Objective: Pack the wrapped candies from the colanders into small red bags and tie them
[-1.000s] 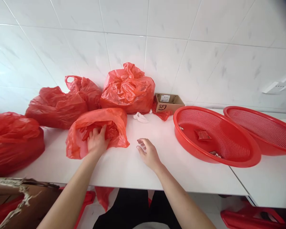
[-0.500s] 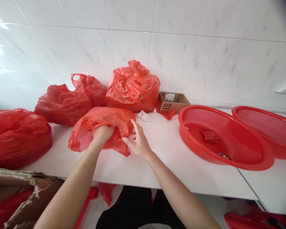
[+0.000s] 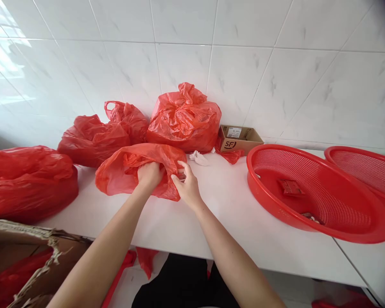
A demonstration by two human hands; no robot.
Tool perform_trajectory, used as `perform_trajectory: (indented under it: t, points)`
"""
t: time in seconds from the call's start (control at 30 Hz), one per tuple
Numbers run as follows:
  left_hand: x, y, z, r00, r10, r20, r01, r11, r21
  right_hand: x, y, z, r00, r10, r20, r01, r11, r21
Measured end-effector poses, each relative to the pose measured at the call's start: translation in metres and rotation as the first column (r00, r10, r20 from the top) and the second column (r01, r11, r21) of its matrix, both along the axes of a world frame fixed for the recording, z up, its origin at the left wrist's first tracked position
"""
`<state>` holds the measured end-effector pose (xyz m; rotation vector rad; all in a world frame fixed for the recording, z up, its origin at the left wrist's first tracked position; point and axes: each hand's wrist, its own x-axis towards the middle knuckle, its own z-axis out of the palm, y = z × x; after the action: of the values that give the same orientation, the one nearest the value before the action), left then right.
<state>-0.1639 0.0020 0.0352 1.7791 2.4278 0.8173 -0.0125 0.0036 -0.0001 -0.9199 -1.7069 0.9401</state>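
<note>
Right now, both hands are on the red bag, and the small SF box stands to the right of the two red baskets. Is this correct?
No: the head view shows the SF box to the left of the near basket and the far basket. The left hand and right hand are on the red bag, as you said.

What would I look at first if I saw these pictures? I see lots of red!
You'd spot a crumpled red plastic bag in the middle of the white table, held by the left hand and right hand. Puffy red bags sit behind it against the tiled wall. A big red basket lies to the right.
</note>
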Motion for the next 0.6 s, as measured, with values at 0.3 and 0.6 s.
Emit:
perform_trajectory:
  t: [0.3, 0.6]
  points:
    - [-0.013, -0.089, 0.013, 0.925, -0.25, 0.285, 0.274, 0.961, -0.048, 0.0, 0.002, -0.008, 0.924, -0.041, 0.381, -0.082, 0.95, 0.3]
    - [-0.023, -0.123, 0.017, 0.181, -0.391, 0.902, -0.138, 0.898, 0.417, -0.019, -0.004, -0.02, 0.844, -0.157, 0.512, 0.053, 0.976, 0.212]
